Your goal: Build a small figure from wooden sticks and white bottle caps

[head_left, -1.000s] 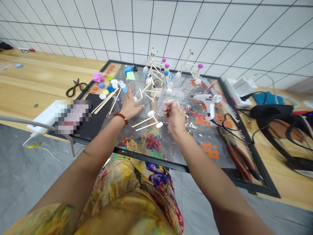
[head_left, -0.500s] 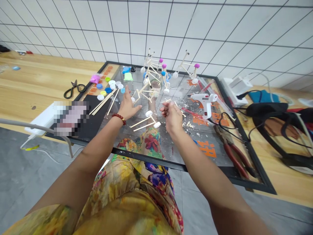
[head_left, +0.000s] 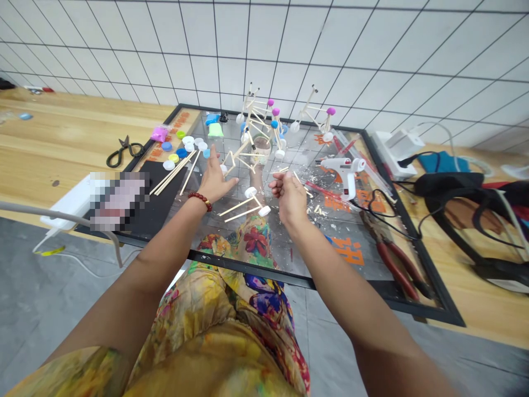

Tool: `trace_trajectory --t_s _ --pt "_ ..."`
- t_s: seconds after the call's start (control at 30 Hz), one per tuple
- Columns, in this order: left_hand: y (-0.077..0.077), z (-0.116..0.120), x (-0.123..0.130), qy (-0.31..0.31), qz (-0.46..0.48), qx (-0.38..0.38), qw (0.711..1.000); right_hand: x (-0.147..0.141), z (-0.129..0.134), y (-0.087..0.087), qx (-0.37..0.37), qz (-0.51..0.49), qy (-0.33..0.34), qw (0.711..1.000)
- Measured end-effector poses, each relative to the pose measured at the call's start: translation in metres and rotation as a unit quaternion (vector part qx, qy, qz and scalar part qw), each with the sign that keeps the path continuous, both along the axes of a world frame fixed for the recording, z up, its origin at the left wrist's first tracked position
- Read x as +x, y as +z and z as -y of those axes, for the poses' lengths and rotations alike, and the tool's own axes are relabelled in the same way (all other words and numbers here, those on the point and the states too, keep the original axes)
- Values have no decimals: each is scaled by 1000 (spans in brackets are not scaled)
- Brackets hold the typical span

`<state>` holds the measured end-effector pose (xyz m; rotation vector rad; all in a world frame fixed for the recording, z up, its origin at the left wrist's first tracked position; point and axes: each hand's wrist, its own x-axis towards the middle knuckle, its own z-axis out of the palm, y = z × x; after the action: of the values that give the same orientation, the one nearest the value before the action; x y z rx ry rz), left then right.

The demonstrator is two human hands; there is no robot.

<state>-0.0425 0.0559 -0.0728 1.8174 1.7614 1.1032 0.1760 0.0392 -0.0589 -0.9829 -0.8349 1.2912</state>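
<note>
My left hand (head_left: pixel 215 179) is open, thumb and fingers spread, palm down over the glass board (head_left: pixel 194 223). Its fingertips reach a light-blue bottle cap (head_left: pixel 206 154); touching or just above it, I cannot tell. My right hand (head_left: pixel 291 198) is closed, fingers curled in; whatever they hold is hidden. Short stick pieces (head_left: pixel 303 184) lie by its knuckles. Between my hands rests a small assembly of two white caps (head_left: pixel 264 211) and thin wooden sticks (head_left: pixel 241 213). Just beyond my left thumb stands a stick frame (head_left: pixel 236 159) with a white cap.
Finished-looking stick-and-cap models (head_left: pixel 268 118) stand at the back. A white glue gun (head_left: pixel 345 172) and red-handled pliers (head_left: pixel 399 264) lie right. On the left are loose bottle caps (head_left: pixel 173 158), long sticks (head_left: pixel 173 173), black scissors (head_left: pixel 124 151), and a white power strip (head_left: pixel 74 201).
Both hands keep almost the same pose and place. The whole view has shifted very slightly; no object has visibly moved on the board.
</note>
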Motion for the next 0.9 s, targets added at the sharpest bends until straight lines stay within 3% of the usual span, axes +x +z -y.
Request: trace_trajectory --t_s 0.9 --pt "-1 0 1 4 8 5 1000 0 2 0 6 16 8 1000"
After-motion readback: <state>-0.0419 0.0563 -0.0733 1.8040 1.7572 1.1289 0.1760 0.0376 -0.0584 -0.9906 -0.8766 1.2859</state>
